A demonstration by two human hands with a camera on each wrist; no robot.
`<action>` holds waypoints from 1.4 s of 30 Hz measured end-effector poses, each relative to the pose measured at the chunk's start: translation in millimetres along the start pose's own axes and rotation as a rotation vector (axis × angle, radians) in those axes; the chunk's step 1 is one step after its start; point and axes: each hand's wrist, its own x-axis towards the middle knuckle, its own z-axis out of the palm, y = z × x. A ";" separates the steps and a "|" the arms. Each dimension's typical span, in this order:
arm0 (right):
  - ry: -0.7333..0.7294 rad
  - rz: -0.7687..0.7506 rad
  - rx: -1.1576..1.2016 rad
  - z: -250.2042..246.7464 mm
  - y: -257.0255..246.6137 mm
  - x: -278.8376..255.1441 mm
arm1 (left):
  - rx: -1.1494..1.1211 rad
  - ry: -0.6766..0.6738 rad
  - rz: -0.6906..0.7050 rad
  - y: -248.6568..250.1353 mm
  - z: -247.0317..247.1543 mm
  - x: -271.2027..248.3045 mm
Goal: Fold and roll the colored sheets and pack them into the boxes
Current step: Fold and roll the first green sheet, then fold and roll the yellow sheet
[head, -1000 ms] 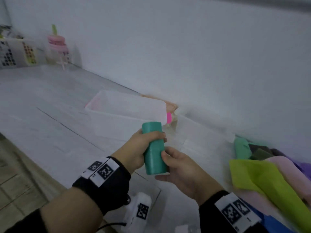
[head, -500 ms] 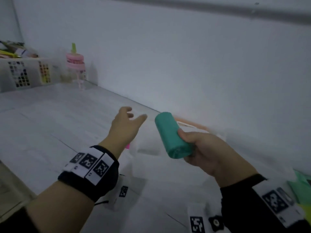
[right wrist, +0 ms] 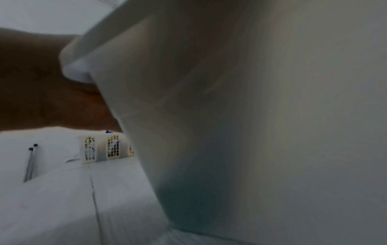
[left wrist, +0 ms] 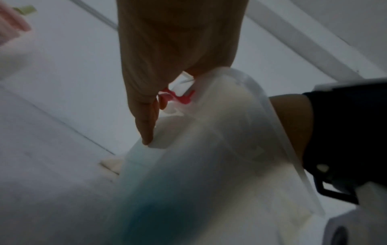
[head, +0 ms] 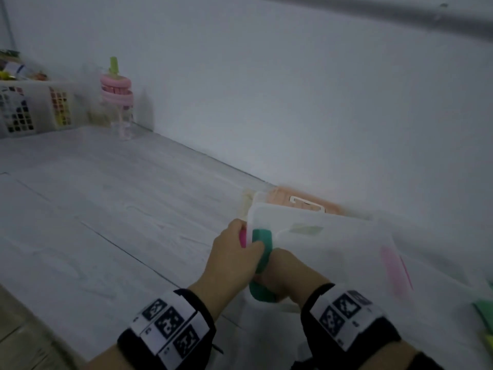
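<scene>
One teal roll (head: 262, 243) | one translucent box (head: 328, 252) | left hand (head: 232, 260) fingers clamped on box | right hand (head: 288, 273) fingers clamped on roll

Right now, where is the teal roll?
In the head view, the teal roll is low and centre, between both hands at the left end of the clear box.

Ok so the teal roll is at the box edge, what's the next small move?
Probably push the teal roll further down into the translucent box with the right hand: the roll looks only partly inside, while the left hand grips the box corner by the pink latch.
</scene>
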 end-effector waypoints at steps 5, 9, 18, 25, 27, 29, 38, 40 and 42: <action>-0.053 0.013 -0.271 2.2 -8.5 1.7 | -0.027 0.007 -0.015 -2.3 -0.8 -0.4; 0.120 0.004 -0.164 -23.6 -8.5 -9.9 | 0.073 0.035 -0.027 -2.4 0.4 16.9; 0.798 -0.078 0.189 -62.9 54.5 -78.8 | 0.654 0.027 -0.055 37.7 -3.6 30.2; 1.126 0.003 0.236 -55.4 151.9 -139.2 | 0.520 -0.044 0.444 122.6 69.0 -43.6; 1.097 0.086 0.249 -58.0 192.2 -156.2 | 0.442 -0.157 0.481 135.5 111.9 -66.7; 1.029 0.196 0.266 -58.7 235.3 -175.4 | 0.460 -0.295 0.483 137.1 160.8 -87.8; 0.839 0.586 0.149 -82.7 410.8 -252.3 | 1.081 -0.886 0.158 83.4 313.8 -157.9; 0.762 0.617 0.028 -89.8 435.0 -255.5 | 1.189 -0.916 0.116 77.3 324.7 -163.9; 0.670 0.610 -0.054 -92.2 450.2 -251.1 | 1.234 -0.906 0.083 73.8 328.4 -166.1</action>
